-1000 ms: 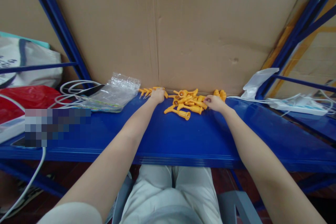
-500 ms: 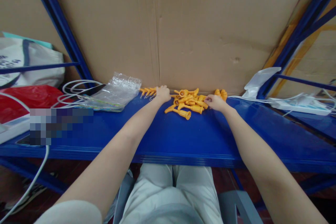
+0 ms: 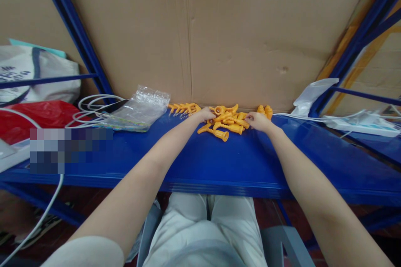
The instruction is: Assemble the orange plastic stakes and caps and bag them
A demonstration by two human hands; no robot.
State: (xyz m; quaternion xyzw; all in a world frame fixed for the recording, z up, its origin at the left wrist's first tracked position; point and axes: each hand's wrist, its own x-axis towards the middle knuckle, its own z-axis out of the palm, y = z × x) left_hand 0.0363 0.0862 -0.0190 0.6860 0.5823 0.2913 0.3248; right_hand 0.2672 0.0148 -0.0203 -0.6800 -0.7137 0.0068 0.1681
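A pile of yellow plastic pieces (image 3: 230, 123), with round hollow sleeves and curved ends, lies near the cardboard at the back. My left hand (image 3: 206, 114) touches the pile's left edge; its fingertips are partly hidden among the pieces. At the opposite end, my right hand (image 3: 258, 122) has its fingers pinched on the end of a yellow piece. Left of the pile, several yellow handles with metal corkscrew spirals (image 3: 183, 109) lie in a row. More rounded yellow parts (image 3: 265, 111) stand just behind my right hand.
Clear plastic bags (image 3: 138, 108) and coiled white cables (image 3: 94, 104) lie on the left of the blue shelf (image 3: 203, 162). A cardboard sheet (image 3: 232, 41) closes off the back. At the right are a white power strip (image 3: 360, 127) and a white plastic piece (image 3: 313, 96).
My left hand has moved right, from the row of spiral handles to the left edge of the pile. My right hand stays at the pile's right end.
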